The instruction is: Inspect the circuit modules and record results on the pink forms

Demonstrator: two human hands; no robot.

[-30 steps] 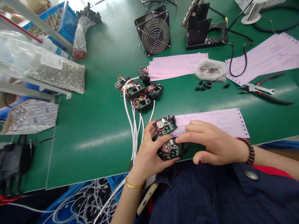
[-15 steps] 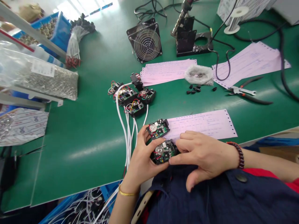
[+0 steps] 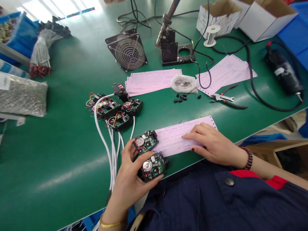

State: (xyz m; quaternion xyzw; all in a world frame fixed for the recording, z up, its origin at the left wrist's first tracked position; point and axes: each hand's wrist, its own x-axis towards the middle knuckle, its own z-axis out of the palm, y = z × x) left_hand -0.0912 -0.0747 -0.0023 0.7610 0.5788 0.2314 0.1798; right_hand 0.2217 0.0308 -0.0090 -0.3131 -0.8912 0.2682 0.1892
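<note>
- Left hand (image 3: 131,171) clamps a black-rimmed green circuit module (image 3: 157,166) with a round silver disc (image 3: 147,165), by the left end of the pink paper sheet (image 3: 171,141); a loosened grip could drop it.
- A matching module (image 3: 147,142), overlapping the sheet's left edge, could scrape it.
- Right hand (image 3: 208,141), empty, loosely spread on the sheet, might drag it.

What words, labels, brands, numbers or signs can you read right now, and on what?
None reads clearly enough to quote.
Slip by the right hand: lines too small, blurred.
Left papers, right papers: likewise.
Bag: label unreadable.
Black tool: label unreadable.
Printed box: print too blurred.
Boards in the left hand: any markings too small.
</note>
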